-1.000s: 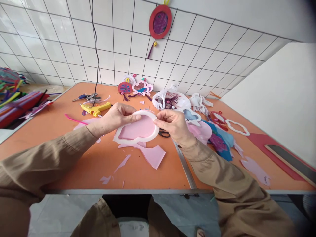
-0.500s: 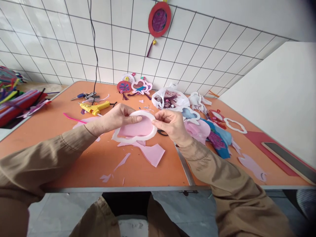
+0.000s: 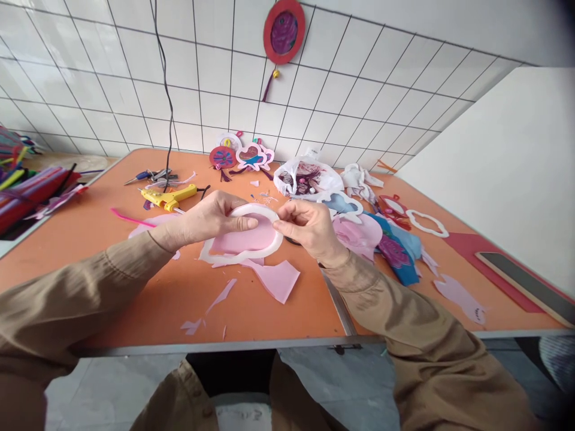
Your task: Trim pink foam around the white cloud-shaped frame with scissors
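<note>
A white foam frame with a pink sheet inside it (image 3: 245, 242) is held just above the orange table (image 3: 157, 287). My left hand (image 3: 209, 218) grips its left rim, thumb pressed on top. My right hand (image 3: 305, 227) pinches the right rim between thumb and fingers. Pink offcuts (image 3: 276, 278) lie on the table right below the piece.
A yellow glue gun (image 3: 168, 196) with a hanging black cord lies at the back left, beside scissors (image 3: 148, 175). Finished ornaments (image 3: 242, 157), a plastic bag (image 3: 308, 178) and several foam shapes (image 3: 390, 245) crowd the right. Pipe cleaners (image 3: 27, 191) sit far left. A red ornament (image 3: 284, 33) hangs on the tiled wall.
Both hands have tilted the framed piece a little flatter and lower toward the table; the left thumb has slid further over its rim. The view has shifted slightly.
</note>
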Demonstrator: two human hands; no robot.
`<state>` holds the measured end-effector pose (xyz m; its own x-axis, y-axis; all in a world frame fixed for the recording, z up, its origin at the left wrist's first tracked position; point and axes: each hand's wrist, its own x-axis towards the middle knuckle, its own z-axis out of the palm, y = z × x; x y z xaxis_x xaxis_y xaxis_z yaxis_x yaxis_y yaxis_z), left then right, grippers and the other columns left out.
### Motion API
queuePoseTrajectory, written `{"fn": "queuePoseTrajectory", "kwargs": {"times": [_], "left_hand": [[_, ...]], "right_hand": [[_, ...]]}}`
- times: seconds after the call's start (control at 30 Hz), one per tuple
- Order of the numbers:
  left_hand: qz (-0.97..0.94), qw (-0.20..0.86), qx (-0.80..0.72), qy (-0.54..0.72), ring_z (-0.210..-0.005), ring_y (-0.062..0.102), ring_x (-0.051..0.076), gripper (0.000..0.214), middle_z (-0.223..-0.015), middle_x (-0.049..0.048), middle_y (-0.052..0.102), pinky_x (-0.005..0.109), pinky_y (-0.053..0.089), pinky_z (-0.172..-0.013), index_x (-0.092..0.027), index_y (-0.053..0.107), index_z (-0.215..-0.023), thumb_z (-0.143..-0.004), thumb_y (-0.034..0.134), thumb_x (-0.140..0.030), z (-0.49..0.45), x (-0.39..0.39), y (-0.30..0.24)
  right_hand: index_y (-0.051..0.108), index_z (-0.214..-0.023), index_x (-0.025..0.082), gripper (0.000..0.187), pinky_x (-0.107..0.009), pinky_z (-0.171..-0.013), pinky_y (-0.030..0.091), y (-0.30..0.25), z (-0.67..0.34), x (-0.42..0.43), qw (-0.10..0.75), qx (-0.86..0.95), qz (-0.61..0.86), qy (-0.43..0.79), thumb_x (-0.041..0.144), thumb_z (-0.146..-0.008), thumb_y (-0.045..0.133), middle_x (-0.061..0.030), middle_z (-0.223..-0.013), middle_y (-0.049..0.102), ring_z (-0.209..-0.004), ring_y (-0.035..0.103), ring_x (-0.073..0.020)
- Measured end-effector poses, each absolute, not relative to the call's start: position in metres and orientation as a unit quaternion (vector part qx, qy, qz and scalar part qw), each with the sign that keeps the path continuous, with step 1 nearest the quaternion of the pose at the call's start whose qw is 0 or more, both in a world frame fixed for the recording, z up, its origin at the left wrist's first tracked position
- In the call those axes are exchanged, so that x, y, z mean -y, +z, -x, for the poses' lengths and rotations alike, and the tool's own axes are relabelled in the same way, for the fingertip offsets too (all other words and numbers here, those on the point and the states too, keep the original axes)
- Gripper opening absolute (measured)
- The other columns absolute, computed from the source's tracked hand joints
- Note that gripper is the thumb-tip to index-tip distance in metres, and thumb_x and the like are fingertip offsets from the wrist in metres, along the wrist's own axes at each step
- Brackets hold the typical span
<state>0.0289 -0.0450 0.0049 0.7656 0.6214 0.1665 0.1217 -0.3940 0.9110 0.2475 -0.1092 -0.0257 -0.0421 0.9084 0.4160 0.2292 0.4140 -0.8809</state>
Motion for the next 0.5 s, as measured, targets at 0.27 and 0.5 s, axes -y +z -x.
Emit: {"fn": "queuePoseTrajectory", "kwargs": {"times": [0.27,0.5], "left_hand": [[-0.833,0.426,-0.244,0.256,-0.051,0.033,0.008,0.057,-0.052,-0.0018,0.041,0.025,0.021,-0.045,-0.015,0.056,-0.056,-0.080,0.074,-0.064,-0.0311,0.0480,0.0088],[-0.848,0.419,-0.219,0.238,-0.051,0.027,0.008,0.062,-0.051,-0.0026,0.033,0.027,0.016,-0.045,-0.017,0.048,-0.053,-0.083,0.068,-0.067,-0.0295,0.0460,0.0091]], "right_hand": [[0.061,-0.067,0.020,0.027,-0.027,-0.054,0.043,-0.0253,-0.2474,0.1098,0.531,0.652,0.449,0.301,0.040,-0.070,0.079,0.0014,-0.065,0.059,-0.058,0.048,-0.0103],[0.063,-0.067,0.020,0.022,-0.027,-0.053,0.043,-0.0258,-0.2476,0.1108,0.533,0.660,0.444,0.289,0.036,-0.071,0.077,0.0016,-0.064,0.060,-0.057,0.049,-0.0103]]}}
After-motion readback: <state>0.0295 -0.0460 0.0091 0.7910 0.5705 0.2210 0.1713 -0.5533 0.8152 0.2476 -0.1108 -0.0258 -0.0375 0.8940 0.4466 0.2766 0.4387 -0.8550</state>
